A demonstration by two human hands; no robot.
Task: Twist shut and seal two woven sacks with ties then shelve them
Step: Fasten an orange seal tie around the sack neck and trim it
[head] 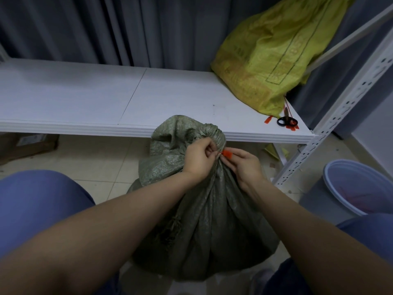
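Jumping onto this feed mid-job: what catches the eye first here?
The grey-green woven sack stands on the floor at centre, where the left hand and right hand pinch an orange plastic tie at its twisted neck. Behind, a yellow-green woven sack rests on the white shelf, right end, black-handled scissors beside it.

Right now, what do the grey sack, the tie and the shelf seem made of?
Grey sack: woven plastic strips, probably polypropylene, faint sheen; the weave shows.
Tie: smooth orange plastic, by its look.
Shelf: matte white board, perhaps laminate; a seam crosses it.
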